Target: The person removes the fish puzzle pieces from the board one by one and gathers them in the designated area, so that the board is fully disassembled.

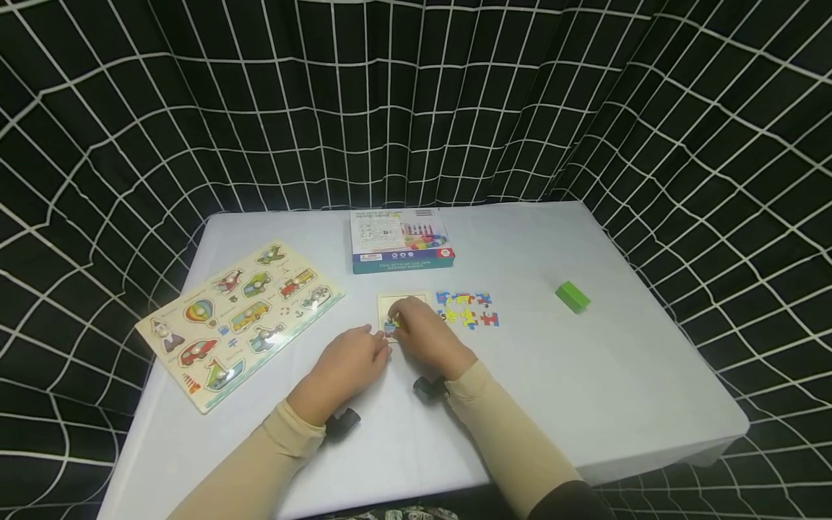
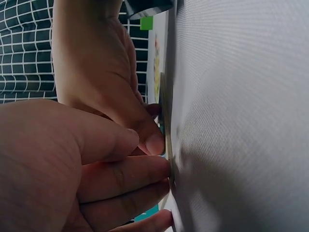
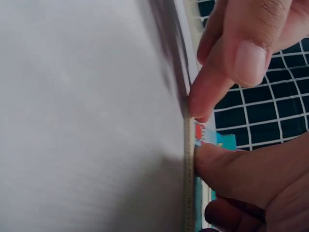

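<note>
A small wooden puzzle board [image 1: 404,296] lies flat in the middle of the table. Two or so colourful jigsaw pieces [image 1: 390,328] show in its lower left part; the right fingers hide some of it. My left hand [image 1: 354,357] touches the board's near left edge with fairly straight fingertips, as the left wrist view [image 2: 125,179] also shows. Over the board, my right hand [image 1: 425,332] curls and pinches a small jigsaw piece at the board's surface; its thumb [image 3: 212,157] is low against the board. The piece is mostly hidden.
Several loose jigsaw pieces [image 1: 466,309] lie right of the board. A large wooden picture puzzle [image 1: 240,318] rests on the left. Behind stands a flat game box [image 1: 403,242], and a green block [image 1: 573,297] sits at the right. White cloth covers the table [image 1: 624,375].
</note>
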`<state>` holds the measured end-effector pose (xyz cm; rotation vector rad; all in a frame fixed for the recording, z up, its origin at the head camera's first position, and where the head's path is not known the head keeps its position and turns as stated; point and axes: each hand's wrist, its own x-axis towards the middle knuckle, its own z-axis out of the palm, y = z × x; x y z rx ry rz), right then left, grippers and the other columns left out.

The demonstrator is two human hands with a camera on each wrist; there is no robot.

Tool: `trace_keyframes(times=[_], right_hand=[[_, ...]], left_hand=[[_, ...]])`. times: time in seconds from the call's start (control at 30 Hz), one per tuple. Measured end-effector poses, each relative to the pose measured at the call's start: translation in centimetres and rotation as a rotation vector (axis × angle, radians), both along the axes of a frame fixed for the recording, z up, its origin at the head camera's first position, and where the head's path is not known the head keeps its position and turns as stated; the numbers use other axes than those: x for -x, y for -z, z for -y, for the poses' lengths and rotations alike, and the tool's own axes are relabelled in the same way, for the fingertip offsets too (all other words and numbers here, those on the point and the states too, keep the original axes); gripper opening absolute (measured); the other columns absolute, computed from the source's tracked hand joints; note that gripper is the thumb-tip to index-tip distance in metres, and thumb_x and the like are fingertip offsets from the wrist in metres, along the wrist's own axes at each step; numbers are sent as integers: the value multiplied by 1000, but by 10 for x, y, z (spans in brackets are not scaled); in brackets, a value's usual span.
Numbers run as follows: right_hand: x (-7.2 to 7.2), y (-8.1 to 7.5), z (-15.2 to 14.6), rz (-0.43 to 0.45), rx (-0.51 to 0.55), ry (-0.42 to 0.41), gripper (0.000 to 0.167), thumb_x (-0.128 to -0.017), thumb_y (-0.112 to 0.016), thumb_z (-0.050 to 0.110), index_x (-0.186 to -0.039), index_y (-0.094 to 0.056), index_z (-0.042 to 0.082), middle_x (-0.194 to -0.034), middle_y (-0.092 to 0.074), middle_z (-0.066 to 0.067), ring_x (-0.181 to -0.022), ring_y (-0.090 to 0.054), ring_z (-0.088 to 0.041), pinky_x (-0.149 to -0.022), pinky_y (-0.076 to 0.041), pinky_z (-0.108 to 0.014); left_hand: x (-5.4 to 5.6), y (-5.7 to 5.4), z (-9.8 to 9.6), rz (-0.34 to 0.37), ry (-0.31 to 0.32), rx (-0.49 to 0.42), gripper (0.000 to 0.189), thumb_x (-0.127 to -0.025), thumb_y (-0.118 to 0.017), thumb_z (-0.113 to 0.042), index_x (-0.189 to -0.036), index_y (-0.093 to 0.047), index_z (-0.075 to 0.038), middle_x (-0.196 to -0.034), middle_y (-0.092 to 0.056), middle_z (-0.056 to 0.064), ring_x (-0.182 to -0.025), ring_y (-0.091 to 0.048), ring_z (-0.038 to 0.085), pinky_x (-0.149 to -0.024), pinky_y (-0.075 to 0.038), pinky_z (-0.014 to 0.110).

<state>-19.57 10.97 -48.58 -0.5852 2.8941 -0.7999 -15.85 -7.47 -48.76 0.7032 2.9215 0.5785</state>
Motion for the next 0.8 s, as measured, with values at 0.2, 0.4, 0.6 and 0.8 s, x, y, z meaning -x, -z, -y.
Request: trace_keyframes(times=[0.2,0.4,0.6,0.8], right_hand=[[-6,5,-4,-61,48,23,22,-102,-74,4,-123,-70,9,-116,-72,-6,-105,-66,-22,-102,-60,-41],[-11,5,-8,-88,139,-6,13,-103,-71,2,-111,-68,12,-110,-74,-4,-106,-70,-22,-99,-62,-43],[-9,-3,-20,-53,307,101,13,-105,-68,4,-112,-68,15,-110,-74,-3,-99,-67,-20,-92,-62,-41],[-6,-14,-58,49,414,335,17,-107,-68,9,-123,-72,13,-119,-74,-10,-115,-71,-30,-105,-60,-50]], left_hand=[[1,1,-1,-5,6,-13,32,-111,-60,-29,-114,-84,-7,-133,-78,12,-141,-65,38,-121,-52,56],[0,0,-1,-39,22,-20,30,-110,-61,-27,-112,-83,-6,-127,-80,14,-137,-67,38,-118,-54,55],[-1,-4,-1,-22,11,-13,34,-110,-61,-28,-119,-83,-3,-133,-78,12,-139,-66,38,-120,-52,55],[-3,-4,0,8,-8,-6,34,-111,-61,-30,-120,-83,-5,-139,-76,8,-144,-63,37,-124,-49,55]])
